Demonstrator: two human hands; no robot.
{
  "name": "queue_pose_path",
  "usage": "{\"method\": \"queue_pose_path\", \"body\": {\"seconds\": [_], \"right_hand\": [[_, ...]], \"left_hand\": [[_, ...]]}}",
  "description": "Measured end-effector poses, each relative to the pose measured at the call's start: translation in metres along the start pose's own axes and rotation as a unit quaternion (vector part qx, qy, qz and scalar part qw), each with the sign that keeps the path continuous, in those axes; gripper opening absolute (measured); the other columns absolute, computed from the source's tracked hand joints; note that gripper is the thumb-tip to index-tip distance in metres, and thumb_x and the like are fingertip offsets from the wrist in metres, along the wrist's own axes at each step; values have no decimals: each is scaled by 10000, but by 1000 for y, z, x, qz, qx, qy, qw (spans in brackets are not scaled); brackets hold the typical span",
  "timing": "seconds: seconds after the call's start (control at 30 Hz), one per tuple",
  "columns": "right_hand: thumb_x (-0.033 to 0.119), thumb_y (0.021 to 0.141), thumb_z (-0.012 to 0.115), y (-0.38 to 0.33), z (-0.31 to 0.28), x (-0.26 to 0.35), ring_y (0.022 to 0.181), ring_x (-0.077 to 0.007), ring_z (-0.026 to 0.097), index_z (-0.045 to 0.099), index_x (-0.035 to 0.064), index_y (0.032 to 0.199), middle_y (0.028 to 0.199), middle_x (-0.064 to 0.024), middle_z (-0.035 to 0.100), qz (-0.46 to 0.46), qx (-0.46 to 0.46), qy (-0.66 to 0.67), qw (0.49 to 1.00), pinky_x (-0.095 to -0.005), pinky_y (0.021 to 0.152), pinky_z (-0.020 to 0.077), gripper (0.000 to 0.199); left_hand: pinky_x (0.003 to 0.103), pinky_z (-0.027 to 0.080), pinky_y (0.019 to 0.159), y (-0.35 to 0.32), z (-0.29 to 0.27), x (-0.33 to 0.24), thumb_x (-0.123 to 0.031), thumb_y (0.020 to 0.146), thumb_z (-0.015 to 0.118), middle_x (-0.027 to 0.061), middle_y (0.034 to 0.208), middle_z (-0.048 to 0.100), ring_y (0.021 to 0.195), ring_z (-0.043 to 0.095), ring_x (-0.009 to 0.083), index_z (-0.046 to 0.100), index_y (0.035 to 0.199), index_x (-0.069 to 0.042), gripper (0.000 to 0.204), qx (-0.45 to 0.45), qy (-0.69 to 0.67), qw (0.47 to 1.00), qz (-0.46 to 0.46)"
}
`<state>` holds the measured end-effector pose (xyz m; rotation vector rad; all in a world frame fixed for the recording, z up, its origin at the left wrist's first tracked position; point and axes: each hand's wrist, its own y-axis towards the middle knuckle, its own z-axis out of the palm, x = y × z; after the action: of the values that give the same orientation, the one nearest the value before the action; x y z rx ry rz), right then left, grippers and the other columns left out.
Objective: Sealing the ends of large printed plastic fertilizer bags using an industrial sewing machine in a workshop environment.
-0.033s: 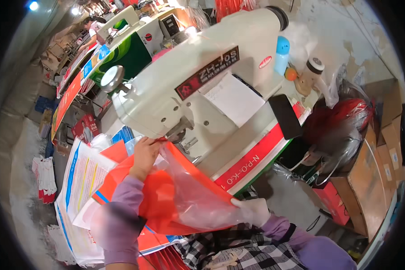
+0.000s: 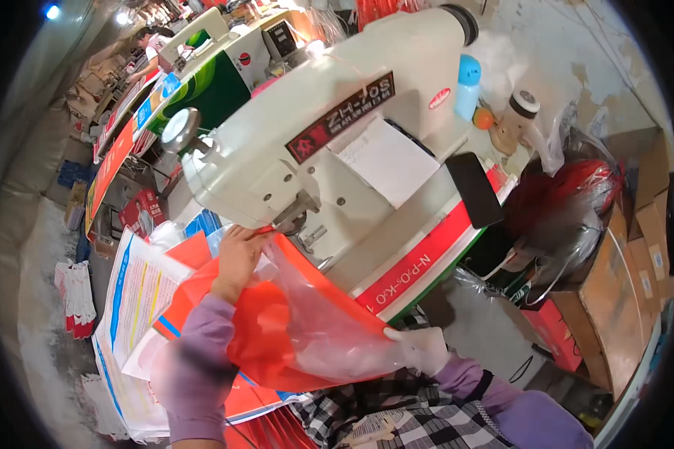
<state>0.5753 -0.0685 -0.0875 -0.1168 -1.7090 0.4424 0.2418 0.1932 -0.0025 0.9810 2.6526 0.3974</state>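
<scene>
A large cream sewing machine stands in front of me. An orange-red plastic sack, with a translucent whitish layer along its right part, stretches from the needle area down to my lap. Close to the presser foot, my left hand pinches the sack's top edge, fingers closed on it. My right hand, in a white glove, grips the sack's lower right corner and holds the edge taut. The machine's arm partly hides where the sack meets the needle.
Printed sacks are piled at the left. On the machine bed lie a white notepad and a black phone. A blue bottle stands behind. Cardboard boxes are at the right. Another person sits far off at the upper left.
</scene>
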Motion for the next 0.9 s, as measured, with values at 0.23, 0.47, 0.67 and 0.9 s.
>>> {"method": "queue_pose_path", "body": {"seconds": [0.23, 0.47, 0.67, 0.9], "right_hand": [[80, 874, 659, -26, -1, 12, 839, -104, 664, 691, 0, 1127, 959, -131, 727, 40, 21, 218, 975, -260, 763, 540, 267], [184, 887, 643, 75, 43, 82, 665, -85, 621, 645, 103, 1232, 774, -60, 688, -188, 6, -3, 982, -262, 650, 502, 355], [97, 968, 490, 149, 90, 99, 793, -193, 663, 599, 44, 1273, 971, -86, 706, -105, 70, 243, 962, -316, 722, 526, 328], [304, 1007, 418, 54, 173, 93, 989, -196, 622, 584, 62, 1202, 1126, -97, 654, -21, 262, 448, 854, -335, 888, 496, 352]], "left_hand": [[397, 496, 544, -6, -16, 1, -53, 735, 630, 90, 754, 654, 650, 623, 325, 715, 888, -121, 188, 83, 43, 994, -54], [437, 498, 770, -13, -83, -121, -118, 844, 619, 167, 931, 680, 788, 646, 312, 648, 999, 8, 202, 294, -190, 937, 20], [428, 482, 569, -152, -179, -14, -286, 897, 634, 110, 859, 689, 617, 622, 226, 652, 1016, -33, 280, 387, 355, 848, -68], [259, 459, 676, -163, -115, -225, -182, 987, 544, -1, 849, 612, 800, 555, 90, 615, 1100, -9, 218, 63, -485, 712, -504]]}}
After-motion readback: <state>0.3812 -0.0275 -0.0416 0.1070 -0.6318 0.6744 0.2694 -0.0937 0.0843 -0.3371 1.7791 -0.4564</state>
